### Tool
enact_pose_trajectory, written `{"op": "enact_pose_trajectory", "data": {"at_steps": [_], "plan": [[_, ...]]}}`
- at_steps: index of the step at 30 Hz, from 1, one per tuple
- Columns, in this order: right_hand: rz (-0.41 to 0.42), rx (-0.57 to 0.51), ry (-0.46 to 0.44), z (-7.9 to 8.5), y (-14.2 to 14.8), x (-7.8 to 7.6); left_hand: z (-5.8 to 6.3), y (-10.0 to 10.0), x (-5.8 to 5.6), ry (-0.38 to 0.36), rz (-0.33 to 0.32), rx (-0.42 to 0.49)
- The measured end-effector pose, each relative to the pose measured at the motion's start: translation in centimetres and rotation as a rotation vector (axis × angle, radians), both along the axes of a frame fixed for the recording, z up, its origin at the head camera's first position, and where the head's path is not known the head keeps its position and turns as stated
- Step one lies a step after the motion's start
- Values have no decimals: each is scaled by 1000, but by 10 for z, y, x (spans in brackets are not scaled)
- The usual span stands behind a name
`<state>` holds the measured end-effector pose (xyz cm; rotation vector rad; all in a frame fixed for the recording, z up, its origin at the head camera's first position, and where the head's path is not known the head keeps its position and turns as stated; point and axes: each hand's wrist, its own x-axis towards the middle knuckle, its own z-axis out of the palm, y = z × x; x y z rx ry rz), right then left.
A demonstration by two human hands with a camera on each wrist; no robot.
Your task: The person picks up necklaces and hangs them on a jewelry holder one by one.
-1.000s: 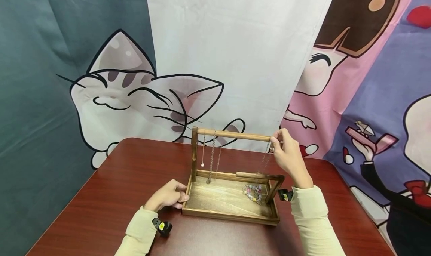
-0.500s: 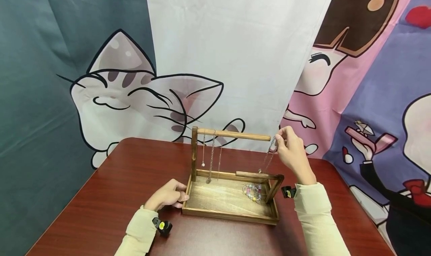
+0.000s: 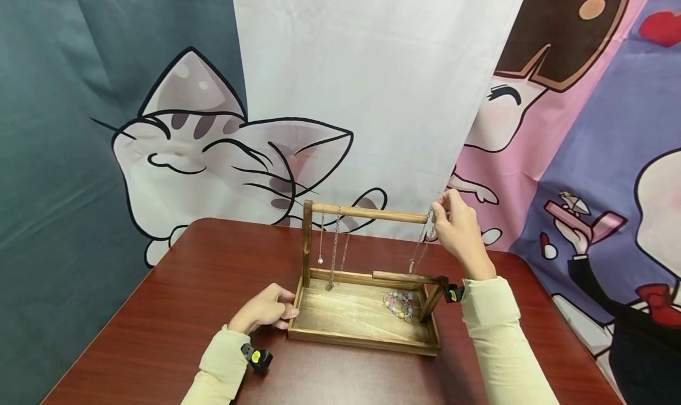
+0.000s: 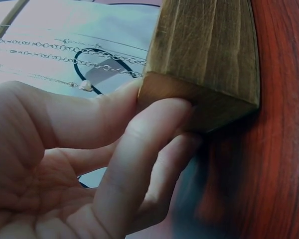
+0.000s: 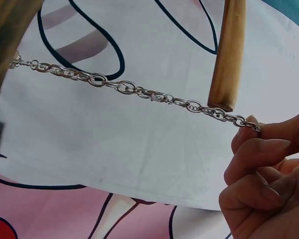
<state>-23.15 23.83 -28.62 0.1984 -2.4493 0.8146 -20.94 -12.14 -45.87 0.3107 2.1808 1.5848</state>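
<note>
A wooden jewelry stand [image 3: 340,319] with a shallow tray base and two bars stands on the table. My left hand [image 3: 266,308] grips the tray's left rim; in the left wrist view its thumb and fingers pinch the wooden edge [image 4: 204,50]. My right hand [image 3: 459,232] pinches the top of a silver chain necklace [image 5: 125,87] just beyond the free right end of the upper bar [image 3: 383,214]. The chain hangs down past that bar end, its lower part reaching behind the lower bar [image 3: 401,277]. In the right wrist view the links overlap the bar's tip.
Several thin necklaces [image 3: 334,251] hang near the left end of the upper bar. Beaded bracelets [image 3: 399,305] hang at the lower bar over the tray's right side. The reddish-brown table [image 3: 175,310] spreads around the stand, with a printed cartoon curtain [image 3: 372,97] behind.
My right hand has drawn the silver necklace off the bar's right end, then risen slightly and come back a little left beside the tip. My left hand stays on the tray rim.
</note>
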Motion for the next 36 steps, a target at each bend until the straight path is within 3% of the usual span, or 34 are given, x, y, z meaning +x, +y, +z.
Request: {"op": "enact_pose_trajectory", "data": {"at_steps": [17,28,36], "plan": [[-96,40,-116,18,-14,-7,1,0,3,1,4,-16],[-110,26,-140,16,-28,-8,0,1,2,4,6,-23],[-114,0,-101,13,-50,-7,1,1,3,16,7,-25]]}}
